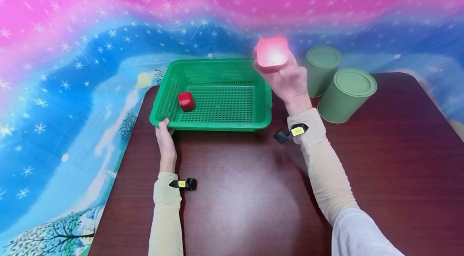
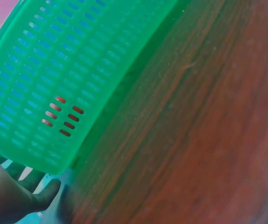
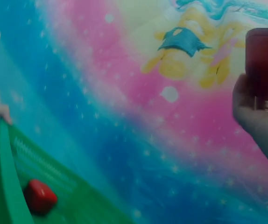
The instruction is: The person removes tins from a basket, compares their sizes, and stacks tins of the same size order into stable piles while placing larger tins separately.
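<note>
High above the table, right of the basket, my right hand [image 1: 288,83] holds a red rounded cube [image 1: 266,48] by its sides, with a bright glare on its top. The same cube [image 3: 267,63] shows dark at the right of the right wrist view. My left hand [image 1: 166,143] grips the near left corner of a green plastic basket [image 1: 217,124], thumb on the rim. In the left wrist view its fingers [image 2: 29,179] pass partly behind the basket corner. Another red cube [image 1: 186,102] lies inside the basket towards the left, apart from both hands.
Two green lidded cans, a rear one [image 1: 324,62] and a nearer one [image 1: 347,97], stand to the right of the raised hand. The dark brown table [image 1: 232,191] lies under everything. A colourful patterned cloth [image 1: 108,18] hangs behind and at the left.
</note>
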A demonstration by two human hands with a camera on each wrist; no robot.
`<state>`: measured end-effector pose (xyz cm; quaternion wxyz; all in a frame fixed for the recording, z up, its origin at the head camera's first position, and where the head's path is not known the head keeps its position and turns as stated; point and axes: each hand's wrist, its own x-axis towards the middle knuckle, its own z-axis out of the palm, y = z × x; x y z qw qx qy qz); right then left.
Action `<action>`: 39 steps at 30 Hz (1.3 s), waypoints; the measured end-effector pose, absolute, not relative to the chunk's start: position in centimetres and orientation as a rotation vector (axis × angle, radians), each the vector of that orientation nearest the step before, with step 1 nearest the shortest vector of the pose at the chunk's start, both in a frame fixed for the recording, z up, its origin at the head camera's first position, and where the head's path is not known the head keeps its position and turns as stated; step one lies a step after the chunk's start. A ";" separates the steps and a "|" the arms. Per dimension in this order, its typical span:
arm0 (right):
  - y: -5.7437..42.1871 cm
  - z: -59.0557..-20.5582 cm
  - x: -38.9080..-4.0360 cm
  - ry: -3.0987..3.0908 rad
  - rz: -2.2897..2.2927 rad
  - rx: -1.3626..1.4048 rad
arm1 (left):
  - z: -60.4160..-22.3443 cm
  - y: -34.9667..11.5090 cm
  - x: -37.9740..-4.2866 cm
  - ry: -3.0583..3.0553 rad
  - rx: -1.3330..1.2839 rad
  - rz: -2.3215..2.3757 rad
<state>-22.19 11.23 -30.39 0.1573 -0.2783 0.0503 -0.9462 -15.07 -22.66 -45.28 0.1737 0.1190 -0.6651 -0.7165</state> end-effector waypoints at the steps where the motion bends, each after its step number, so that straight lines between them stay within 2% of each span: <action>1: 11.4 -30.4 -22.1 0.216 -2.721 -0.815 | -45.3 -22.7 -15.1 -1.887 0.338 -2.031; 10: 12.6 -30.1 -21.6 0.884 -2.787 -0.954 | -45.3 -22.7 -15.1 -1.885 0.318 -2.017; 25: 13.1 -31.6 -22.0 1.066 -2.826 -0.945 | -45.5 -22.6 -15.1 -1.873 0.327 -2.009; 39: 12.8 -32.6 -21.2 1.644 -2.785 -0.891 | -45.4 -22.4 -15.0 -1.861 0.329 -2.016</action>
